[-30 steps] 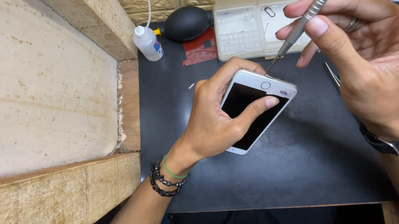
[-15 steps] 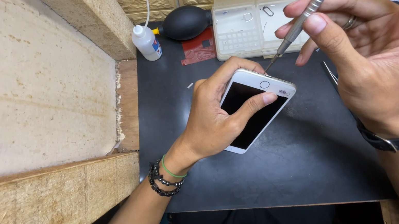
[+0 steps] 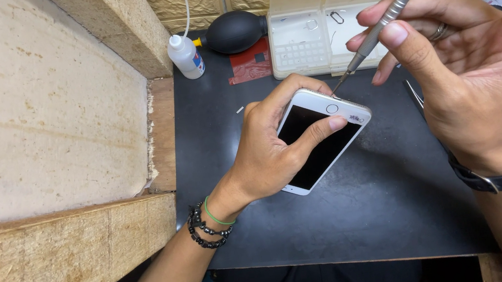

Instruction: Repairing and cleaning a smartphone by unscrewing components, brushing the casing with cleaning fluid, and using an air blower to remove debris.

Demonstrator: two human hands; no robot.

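Left hand [image 3: 266,158] grips the white phone [image 3: 323,140] tight; right hand [image 3: 471,77] pinches the screwdriver [image 3: 398,2]. Keep its tip straight.

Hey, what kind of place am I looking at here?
Probably a small phone-repair bench: a white smartphone with a precision screwdriver at its end, a clear compartmented parts box and a black dust blower on a black work mat.

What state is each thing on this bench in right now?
Phone: screen dark, held tilted by left hand.
Screwdriver: in right hand, tip at phone's end.
Parts box: lid open.
Squeeze bottle: upright, capped.
Black blower bulb: lying down.
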